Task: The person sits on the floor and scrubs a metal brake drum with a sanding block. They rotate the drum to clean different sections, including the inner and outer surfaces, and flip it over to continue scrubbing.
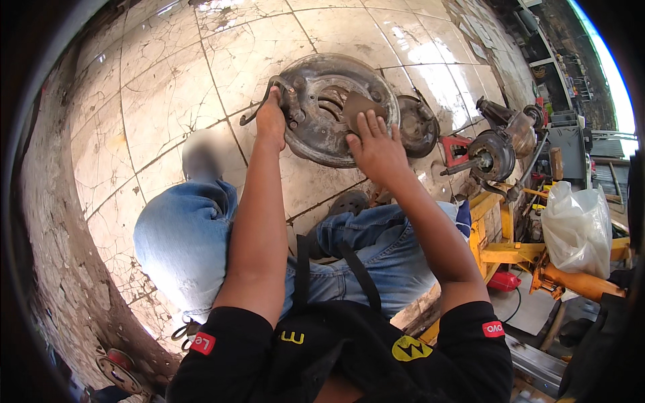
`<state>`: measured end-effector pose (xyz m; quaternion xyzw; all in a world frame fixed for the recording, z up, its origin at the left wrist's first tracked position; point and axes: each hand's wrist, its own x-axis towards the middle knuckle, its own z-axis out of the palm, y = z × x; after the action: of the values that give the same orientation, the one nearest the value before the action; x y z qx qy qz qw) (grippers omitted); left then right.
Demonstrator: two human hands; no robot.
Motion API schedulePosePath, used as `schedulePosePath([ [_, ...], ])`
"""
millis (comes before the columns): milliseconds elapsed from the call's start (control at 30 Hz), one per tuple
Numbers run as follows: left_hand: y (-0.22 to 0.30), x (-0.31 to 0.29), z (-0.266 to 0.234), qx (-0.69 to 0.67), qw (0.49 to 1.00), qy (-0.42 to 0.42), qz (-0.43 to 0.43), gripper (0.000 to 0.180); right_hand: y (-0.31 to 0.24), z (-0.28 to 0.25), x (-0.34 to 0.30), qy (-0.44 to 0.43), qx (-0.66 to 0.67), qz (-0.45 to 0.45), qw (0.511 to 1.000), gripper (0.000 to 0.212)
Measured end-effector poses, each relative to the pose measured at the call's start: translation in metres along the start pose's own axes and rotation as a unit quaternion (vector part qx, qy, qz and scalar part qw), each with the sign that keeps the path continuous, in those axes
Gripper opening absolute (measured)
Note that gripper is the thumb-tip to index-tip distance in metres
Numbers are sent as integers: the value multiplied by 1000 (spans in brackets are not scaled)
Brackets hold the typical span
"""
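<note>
A large round metal brake backing plate, worn and dirty, leans tilted over the tiled floor in front of me. My left hand is closed round its left edge, beside a curved metal bracket; the fingertips are partly hidden. On the plate's right half lies a brown sheet that looks like sandpaper. My right hand rests on the sheet's lower edge, fingers stretched out flat and thumb apart. Behind the plate's right edge sits a smaller round metal part.
To the right, an axle assembly with a hub stands by a red stand. A yellow frame and a clear plastic bag are nearer. Someone's blurred shape shows beyond my left knee. A rough wall edge runs along the left.
</note>
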<state>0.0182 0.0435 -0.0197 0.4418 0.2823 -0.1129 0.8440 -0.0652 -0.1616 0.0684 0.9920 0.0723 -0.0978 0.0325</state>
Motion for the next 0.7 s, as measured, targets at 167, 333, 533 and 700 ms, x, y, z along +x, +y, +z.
schedulePosePath([
  [167, 11, -16, 4, -11, 1000, -4, -1, 63, -31, -2, -26, -29, 1, -138, 990, 69],
  [333, 11, -27, 12, 41, 999, 17, 23, 66, -12, -6, -19, -8, -8, -62, 998, 70],
  [533, 8, -14, 1, 6, 1000, 10, 20, 57, -27, -19, -9, 25, 46, -92, 994, 73],
  [700, 11, -24, 8, 7, 1000, 11, 13, 59, -29, 8, -20, 16, 32, -161, 986, 76],
])
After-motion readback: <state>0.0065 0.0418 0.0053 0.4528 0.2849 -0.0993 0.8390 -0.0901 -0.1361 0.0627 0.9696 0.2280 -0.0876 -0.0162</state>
